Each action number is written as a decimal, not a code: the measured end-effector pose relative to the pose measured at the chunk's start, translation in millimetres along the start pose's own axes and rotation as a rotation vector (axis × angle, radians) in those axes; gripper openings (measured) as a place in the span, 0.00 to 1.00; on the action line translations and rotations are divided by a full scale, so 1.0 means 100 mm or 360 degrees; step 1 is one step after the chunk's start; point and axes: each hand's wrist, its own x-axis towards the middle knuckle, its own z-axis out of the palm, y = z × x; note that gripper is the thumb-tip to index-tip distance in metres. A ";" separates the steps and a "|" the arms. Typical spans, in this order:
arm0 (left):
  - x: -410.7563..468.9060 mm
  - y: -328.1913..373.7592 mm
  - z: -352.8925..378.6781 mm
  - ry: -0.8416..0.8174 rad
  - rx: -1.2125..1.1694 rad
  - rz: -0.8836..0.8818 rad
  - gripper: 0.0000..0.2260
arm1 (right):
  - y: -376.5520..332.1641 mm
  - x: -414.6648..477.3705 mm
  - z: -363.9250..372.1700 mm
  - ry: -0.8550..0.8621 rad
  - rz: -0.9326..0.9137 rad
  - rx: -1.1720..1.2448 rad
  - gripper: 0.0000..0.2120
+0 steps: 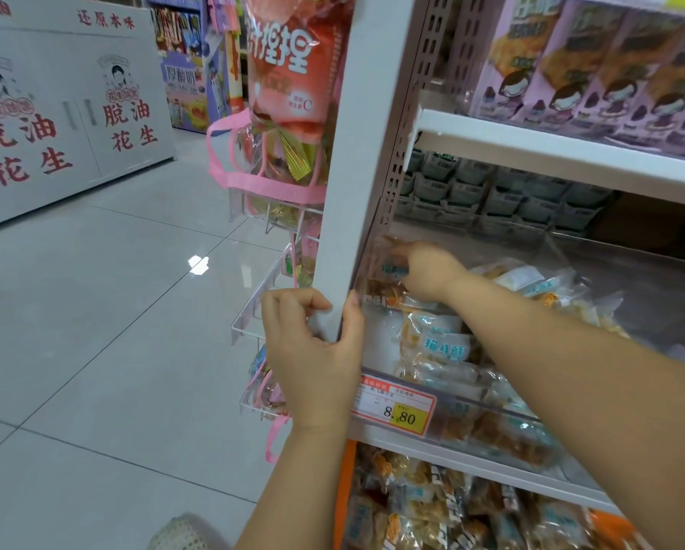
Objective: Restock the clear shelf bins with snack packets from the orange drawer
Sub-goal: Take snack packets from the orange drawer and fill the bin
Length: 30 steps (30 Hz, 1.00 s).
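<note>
left hand (313, 351) is clamped on the white shelf post (345, 152), thumb up the front edge, fingers curled round the far side: a firm grip on the post. right hand (424, 271) is deep in the clear bin (491, 414), arm stretched across it, knuckles up, fingertips down among the snack packets (436, 343) at the bin's back left corner. the fingers are touching packets there, but whether that grip is holding one or just pressing, i cannot tell; the fingertips are hidden. packets lie heaped along the bin, pale wrappers with blue print. a red and yellow price tag (396, 408) sits on the bin's front rail, just beside the left wrist. directly below, the orange drawer (347, 490) shows its edge, packed with more packets (432, 498). up top, purple boxes (591, 61) line the higher shelf. a pink-strapped bag (281, 113) hangs off the end of the shelf, and a white cabinet (55, 113) with red lettering stands across the tiled floor (114, 311).
</note>
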 end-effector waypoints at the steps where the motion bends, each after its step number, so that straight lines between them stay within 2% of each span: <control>1: 0.00 0.00 0.00 -0.0005 0.0013 -0.0004 0.10 | -0.03 -0.05 -0.05 0.0002 0.0009 0.0043 0.26; 7: -0.02 0.10 -0.11 -0.0148 0.0117 -0.0130 0.10 | -0.20 -0.88 -0.32 0.0141 -0.0253 0.0171 0.17; 12: -0.05 0.34 -0.30 -0.0396 0.0288 -0.0071 0.07 | -0.06 -1.88 -0.25 0.0231 -0.0373 0.0201 0.14; 14: -0.07 0.43 -0.35 -0.0625 0.0391 -0.0018 0.05 | 0.08 -2.15 -0.18 0.0183 -0.0356 0.0129 0.14; 17: -0.15 0.44 -0.38 -0.1099 0.0738 0.0183 0.08 | 0.31 -2.29 -0.08 0.0172 -0.0304 0.0110 0.17; 19: -0.21 0.44 -0.37 -0.1280 0.0804 0.0194 0.07 | 0.45 -2.31 -0.05 0.0176 -0.0232 0.0147 0.16; 22: -0.27 0.50 -0.33 -0.1322 0.0812 0.0181 0.05 | 0.58 -2.32 -0.03 0.0132 -0.0164 0.0141 0.13; 26: -0.27 0.57 -0.31 -0.1352 0.0829 0.0174 0.06 | 0.61 -2.31 -0.02 0.0126 -0.0157 0.0151 0.15; 30: -0.19 0.57 -0.32 -0.1518 0.0872 0.0165 0.06 | 0.61 -2.36 -0.03 0.0103 -0.0189 0.0046 0.20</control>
